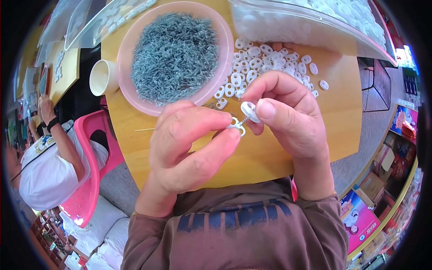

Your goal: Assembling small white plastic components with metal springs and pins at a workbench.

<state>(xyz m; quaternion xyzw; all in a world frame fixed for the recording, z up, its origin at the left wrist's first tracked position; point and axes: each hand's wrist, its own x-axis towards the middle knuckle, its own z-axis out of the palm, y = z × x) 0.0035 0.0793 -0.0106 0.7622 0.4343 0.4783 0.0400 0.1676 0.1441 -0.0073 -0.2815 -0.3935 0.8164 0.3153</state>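
Above the near edge of the wooden table, my two hands face each other. My left hand [189, 150] pinches a small white looped plastic piece [241, 131] between thumb and forefinger. Opposite it, my right hand [292, 112] grips a white oval plastic piece [248, 110] with the thumb and fingers. A thin metal spring [244, 120] spans the short gap between the two parts. Beyond my hands, many white oval pieces with two holes [254, 63] lie in a loose heap. A pink basin [124, 67] full of small metal springs [175, 56] stands at the far left.
A clear bin [310, 38] of white parts is at the far right, and another clear tray [85, 33] at the far left. Beside the basin sits a cream cup [102, 77]. Another person [49, 166] sits on a pink chair [87, 157] to the left. Shelves with boxes [373, 184] line the right.
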